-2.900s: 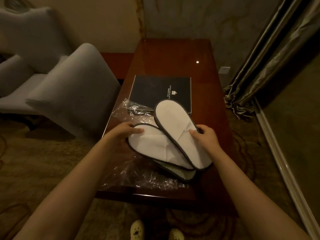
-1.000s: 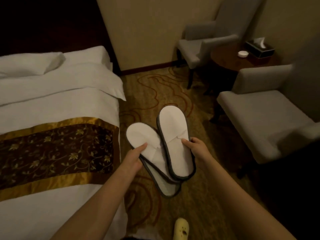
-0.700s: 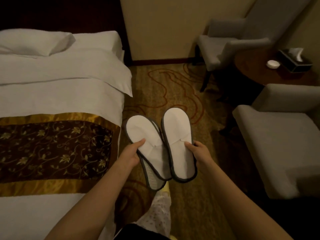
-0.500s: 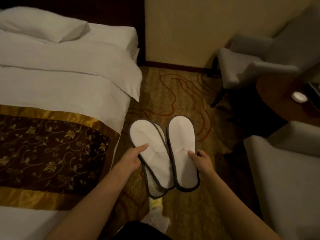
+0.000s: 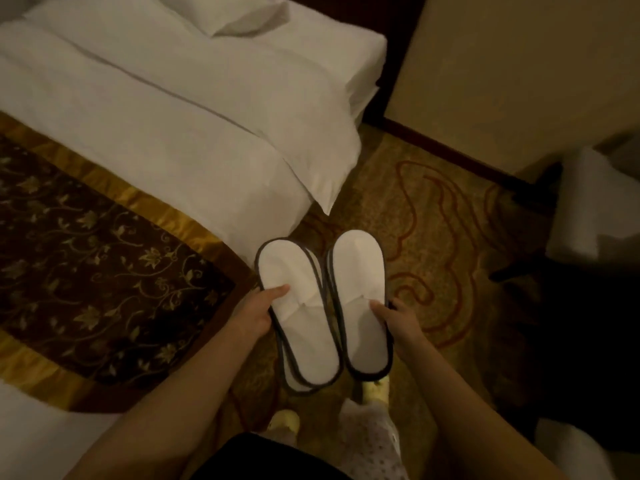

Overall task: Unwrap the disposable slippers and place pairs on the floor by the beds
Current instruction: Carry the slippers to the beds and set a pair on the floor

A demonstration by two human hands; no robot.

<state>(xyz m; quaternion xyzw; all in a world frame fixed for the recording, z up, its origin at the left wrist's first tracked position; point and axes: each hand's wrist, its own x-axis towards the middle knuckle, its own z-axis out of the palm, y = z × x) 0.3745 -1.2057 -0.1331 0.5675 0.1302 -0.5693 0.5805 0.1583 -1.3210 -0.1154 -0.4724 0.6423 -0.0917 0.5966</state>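
Flat white disposable slippers with dark grey trim are held in the air above the carpet beside the bed. My left hand grips a stack of slippers by its left edge, thumb on top; a second slipper's rim shows under the top one. My right hand holds a single slipper by its right edge. The two lie side by side, toes pointing away from me, and no wrapper is on them.
The bed has white linen, a pillow and a brown-and-gold runner. Patterned carpet runs between the bed and a grey armchair at the right. My feet in yellow shoes stand below the slippers.
I have turned from the desk, leaving the plastic wrapper there, and walked to the bedside. The slippers have gone from overlapping to side by side and are lower over the carpet.
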